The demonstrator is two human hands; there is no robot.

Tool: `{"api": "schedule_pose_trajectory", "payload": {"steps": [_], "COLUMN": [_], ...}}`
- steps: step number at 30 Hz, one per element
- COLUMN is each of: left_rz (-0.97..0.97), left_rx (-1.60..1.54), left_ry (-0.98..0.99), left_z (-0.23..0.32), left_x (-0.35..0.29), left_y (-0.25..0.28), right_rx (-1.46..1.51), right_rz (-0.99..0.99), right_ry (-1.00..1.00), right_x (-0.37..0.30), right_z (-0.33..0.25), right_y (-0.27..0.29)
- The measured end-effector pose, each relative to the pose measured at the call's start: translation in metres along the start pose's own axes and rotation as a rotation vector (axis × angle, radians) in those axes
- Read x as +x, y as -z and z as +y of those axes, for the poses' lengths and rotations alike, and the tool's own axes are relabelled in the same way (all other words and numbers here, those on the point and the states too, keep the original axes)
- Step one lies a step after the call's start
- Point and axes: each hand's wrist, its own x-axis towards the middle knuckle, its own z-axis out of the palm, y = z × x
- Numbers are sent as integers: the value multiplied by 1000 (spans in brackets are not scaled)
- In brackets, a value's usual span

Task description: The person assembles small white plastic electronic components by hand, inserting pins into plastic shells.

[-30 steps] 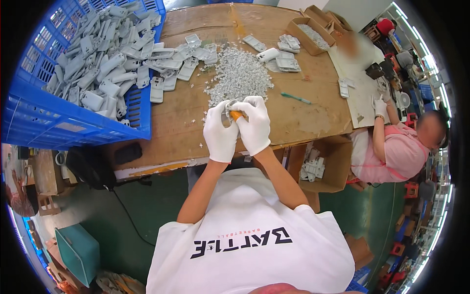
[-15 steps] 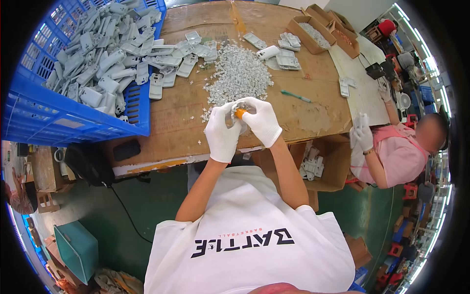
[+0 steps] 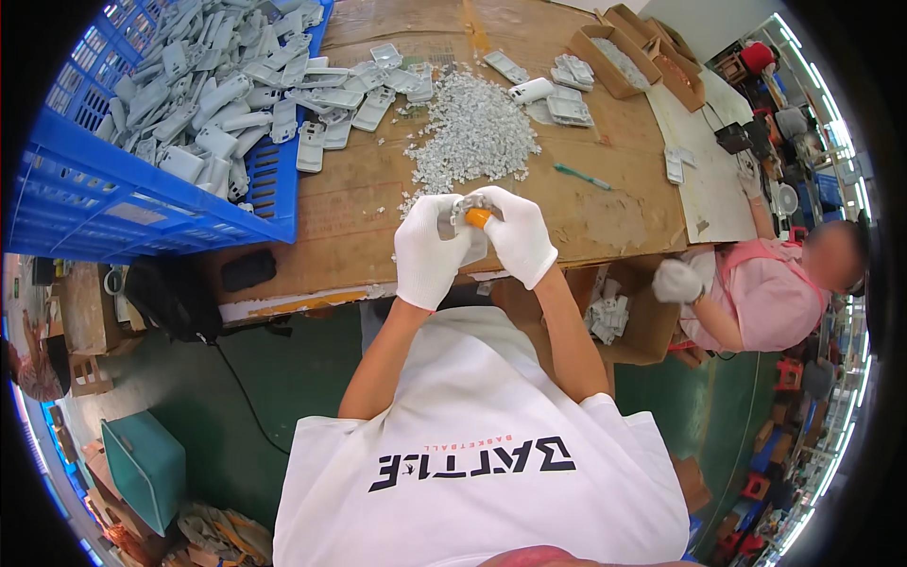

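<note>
My left hand [image 3: 430, 253], in a white knit glove, is closed around a pale grey plastic casing [image 3: 476, 249] at the table's front edge. My gloved right hand [image 3: 518, 236] pinches a small orange piece [image 3: 478, 217] against the casing's upper end. Most of the casing is hidden by my fingers, and the orange piece's exact kind does not show. Just beyond both hands spreads a heap of small clear-white plastic bits [image 3: 484, 132]. Several pale casings [image 3: 375, 109] lie loose to the left of the heap.
A blue crate [image 3: 282, 225] full of casings stands at left. Right of the heap are stacked casings [image 3: 569, 108] and a green pen-like tool [image 3: 582, 177]. Small-part boxes [image 3: 619, 61] sit farther back. A carton [image 3: 652, 326] below the edge holds casings; a co-worker [image 3: 756, 298] sits at right.
The head view has shifted slightly. More of the orange piece shows between my fingers. The co-worker's near hand has lowered toward the carton, and the pale part it held is no longer visible.
</note>
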Motion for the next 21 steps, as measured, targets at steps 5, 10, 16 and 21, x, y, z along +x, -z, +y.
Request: {"api": "schedule_pose_trajectory", "payload": {"steps": [5, 10, 16, 21], "left_rz": [86, 46, 81, 84], "left_rx": [79, 58, 30, -29], "left_ry": [-76, -103, 13, 122], "left_z": [2, 5, 11, 10], "left_x": [5, 1, 6, 10], "left_y": [0, 3, 4, 17], "right_rx": [-38, -119, -158, 180], "right_rz": [39, 144, 219, 185], "right_ry": [23, 12, 92, 60], "right_x": [-1, -11, -14, -25], "right_z": [-7, -14, -14, -30], "right_y": [-1, -15, -21, -21]}}
